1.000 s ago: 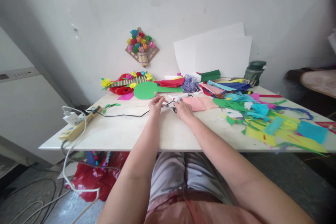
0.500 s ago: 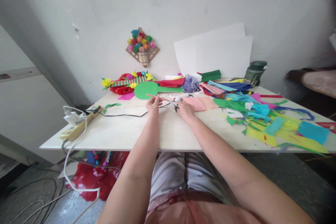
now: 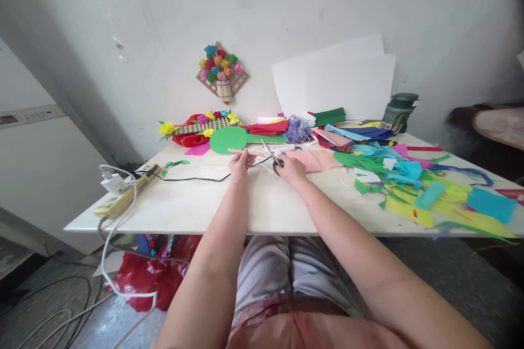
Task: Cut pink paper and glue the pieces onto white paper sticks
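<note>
White table (image 3: 184, 204), grey wall (image 3: 123, 11); left hand (image 3: 239, 162) pinches pink strip (image 3: 242, 151), right hand (image 3: 291, 168) seemingly grips scissors (image 3: 270, 154)

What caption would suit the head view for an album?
Craft table: left hand holds a pink strip, right hand scissors, beside paper scraps on the table.

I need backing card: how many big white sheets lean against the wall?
2. The front sheet stands behind the paper piles; the rear sheet peeks out above it, tilted. Others may be hidden behind them.
</note>
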`<state>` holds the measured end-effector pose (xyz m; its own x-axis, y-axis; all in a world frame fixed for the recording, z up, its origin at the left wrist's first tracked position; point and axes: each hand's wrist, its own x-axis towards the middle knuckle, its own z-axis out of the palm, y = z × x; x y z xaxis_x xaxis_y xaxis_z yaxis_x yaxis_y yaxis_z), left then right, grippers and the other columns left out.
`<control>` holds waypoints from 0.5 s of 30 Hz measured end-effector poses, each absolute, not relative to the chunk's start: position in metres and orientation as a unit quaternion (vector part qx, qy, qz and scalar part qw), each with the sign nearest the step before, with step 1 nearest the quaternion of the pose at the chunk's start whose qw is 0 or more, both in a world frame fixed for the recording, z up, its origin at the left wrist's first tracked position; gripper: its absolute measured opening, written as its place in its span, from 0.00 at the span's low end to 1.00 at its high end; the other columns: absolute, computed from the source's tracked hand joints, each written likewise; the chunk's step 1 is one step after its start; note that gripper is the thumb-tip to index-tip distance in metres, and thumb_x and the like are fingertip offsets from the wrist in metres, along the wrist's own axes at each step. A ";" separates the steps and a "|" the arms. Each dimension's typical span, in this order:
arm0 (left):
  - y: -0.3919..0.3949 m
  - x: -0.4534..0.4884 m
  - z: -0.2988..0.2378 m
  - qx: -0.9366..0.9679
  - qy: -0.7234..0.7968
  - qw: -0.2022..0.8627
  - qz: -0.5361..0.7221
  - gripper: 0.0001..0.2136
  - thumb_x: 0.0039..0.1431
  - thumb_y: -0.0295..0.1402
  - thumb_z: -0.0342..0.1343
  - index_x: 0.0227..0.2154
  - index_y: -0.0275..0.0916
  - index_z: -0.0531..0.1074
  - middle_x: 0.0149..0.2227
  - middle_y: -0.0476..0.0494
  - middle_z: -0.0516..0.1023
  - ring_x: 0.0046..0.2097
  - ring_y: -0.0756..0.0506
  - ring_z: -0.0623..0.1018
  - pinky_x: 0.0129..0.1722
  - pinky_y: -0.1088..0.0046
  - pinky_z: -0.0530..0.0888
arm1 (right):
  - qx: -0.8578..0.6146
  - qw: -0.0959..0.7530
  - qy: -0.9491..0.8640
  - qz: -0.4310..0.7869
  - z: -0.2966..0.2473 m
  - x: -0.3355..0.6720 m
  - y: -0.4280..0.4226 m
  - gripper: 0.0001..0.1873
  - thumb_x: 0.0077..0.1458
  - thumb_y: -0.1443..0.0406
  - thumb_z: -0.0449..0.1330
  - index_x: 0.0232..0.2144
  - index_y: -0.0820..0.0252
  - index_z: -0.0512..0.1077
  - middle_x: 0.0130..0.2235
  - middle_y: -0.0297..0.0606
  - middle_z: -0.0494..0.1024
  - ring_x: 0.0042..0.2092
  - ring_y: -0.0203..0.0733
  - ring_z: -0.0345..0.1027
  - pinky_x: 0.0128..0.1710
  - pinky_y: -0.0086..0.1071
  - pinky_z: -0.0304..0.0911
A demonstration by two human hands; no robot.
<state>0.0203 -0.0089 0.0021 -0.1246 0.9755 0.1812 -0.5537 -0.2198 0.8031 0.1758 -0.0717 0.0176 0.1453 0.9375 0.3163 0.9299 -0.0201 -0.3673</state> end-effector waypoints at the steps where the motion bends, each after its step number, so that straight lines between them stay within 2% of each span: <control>1: -0.009 0.020 0.002 0.363 0.294 0.553 0.690 0.12 0.44 0.36 0.63 0.26 0.33 0.69 0.23 0.46 0.75 0.27 0.51 0.77 0.29 0.78 0.71 | -0.711 0.257 -0.654 0.013 0.017 0.176 -0.071 0.19 0.51 0.55 0.52 0.45 0.50 0.70 0.41 0.38 0.77 0.43 0.46 0.70 0.39 0.34 0.62; 7: -0.011 0.020 0.003 0.367 0.298 0.558 0.682 0.11 0.45 0.36 0.62 0.26 0.33 0.69 0.22 0.46 0.74 0.25 0.52 0.75 0.28 0.78 0.71 | -0.684 0.303 -0.660 0.067 0.015 0.177 -0.068 0.21 0.49 0.50 0.54 0.44 0.49 0.70 0.40 0.35 0.77 0.43 0.43 0.70 0.38 0.32 0.62; 15: -0.010 0.019 0.002 0.354 0.305 0.574 0.673 0.11 0.44 0.34 0.62 0.28 0.32 0.70 0.20 0.48 0.73 0.23 0.52 0.74 0.27 0.77 0.71 | -0.620 0.329 -0.696 0.152 0.016 0.183 -0.066 0.20 0.45 0.52 0.59 0.41 0.51 0.72 0.36 0.33 0.77 0.39 0.39 0.70 0.34 0.28 0.61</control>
<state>0.0186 -0.0099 0.0024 -0.0916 0.9878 0.1261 -0.5564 -0.1558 0.8162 0.1828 -0.0657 0.0158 -0.0144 0.9632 0.2683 0.7628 0.1841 -0.6199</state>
